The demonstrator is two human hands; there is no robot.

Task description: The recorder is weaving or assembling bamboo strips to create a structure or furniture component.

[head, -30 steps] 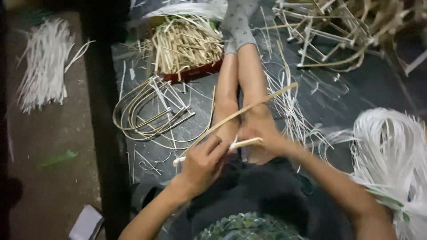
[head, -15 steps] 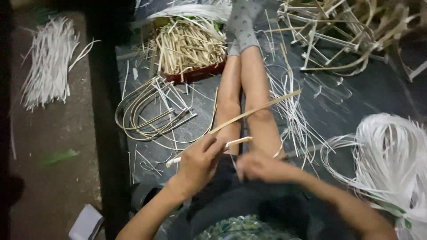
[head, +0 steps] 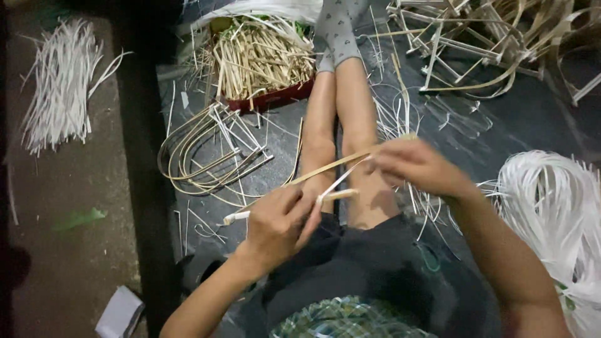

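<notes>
1. My left hand (head: 282,222) is closed around a bamboo strip (head: 325,169) over my knees.
2. My right hand (head: 416,166) pinches a white binding strand (head: 341,181), pulled taut.
3. Since half a second ago, my right hand has risen from my lap.

Dark plastic sheet (head: 501,134) spread over bare earth floor (head: 69,250). On sheet — red tray (head: 275,99) heaped with short cane sticks, bent U-shaped cane hoops (head: 200,156), tangled pile of cane frames (head: 488,37), loose white strips scattered. Coil of white plastic strapping (head: 551,200) at right. On earth — bundle of white strips (head: 59,87), green leaf (head: 81,219), white paper scrap (head: 119,313).
</notes>
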